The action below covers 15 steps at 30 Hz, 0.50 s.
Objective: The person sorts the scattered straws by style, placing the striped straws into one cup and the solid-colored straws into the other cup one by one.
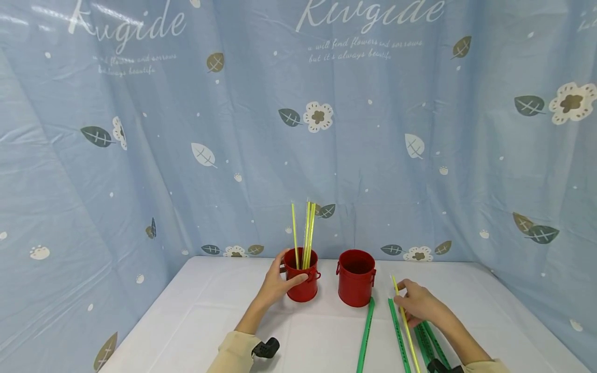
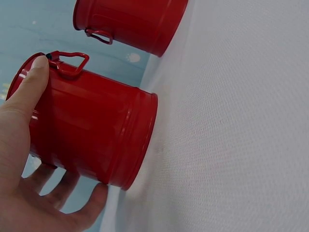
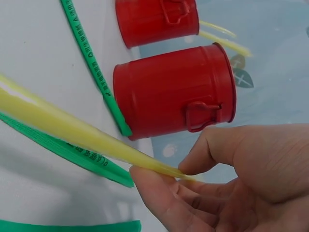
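My left hand [image 1: 275,284] grips the left red bucket [image 1: 302,291] from its left side, thumb across the front near the rim and other fingers round the back. Several yellow straws [image 1: 307,233] stand upright in that bucket. To its right stands a second red bucket [image 1: 355,285] with small side handles. My right hand [image 1: 422,304] pinches a long yellow straw [image 1: 410,339] near its far end, between thumb and fingers. In the right wrist view the yellow straw [image 3: 63,123] slants above a green-wrapped straw [image 3: 91,159] with dark print.
Several green-wrapped straws lie on the white tablecloth [image 1: 196,321]: one green strip [image 1: 366,336] reaches the right bucket's base, others [image 1: 423,342] lie under my right hand. Behind the table hangs a blue patterned curtain [image 1: 261,171].
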Motion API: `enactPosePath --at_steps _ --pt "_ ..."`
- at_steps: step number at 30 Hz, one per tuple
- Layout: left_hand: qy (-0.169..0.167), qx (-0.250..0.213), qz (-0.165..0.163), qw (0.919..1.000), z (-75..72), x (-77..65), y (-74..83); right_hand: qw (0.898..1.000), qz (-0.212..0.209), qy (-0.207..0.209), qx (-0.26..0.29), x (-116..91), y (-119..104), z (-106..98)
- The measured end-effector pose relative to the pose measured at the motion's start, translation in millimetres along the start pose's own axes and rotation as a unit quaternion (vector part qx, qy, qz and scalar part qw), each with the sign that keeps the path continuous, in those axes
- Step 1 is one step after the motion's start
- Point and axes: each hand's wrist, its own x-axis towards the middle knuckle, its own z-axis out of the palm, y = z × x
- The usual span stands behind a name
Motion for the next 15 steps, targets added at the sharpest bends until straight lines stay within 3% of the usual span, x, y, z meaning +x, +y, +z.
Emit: enactPosePath --at_steps 15 --pt "-0.002 -0.003 0.002 1.0000 -0.1 0.0 -0.1 0.997 -0.052 0.026 0.043 -5.7 -7.7 -4.4"
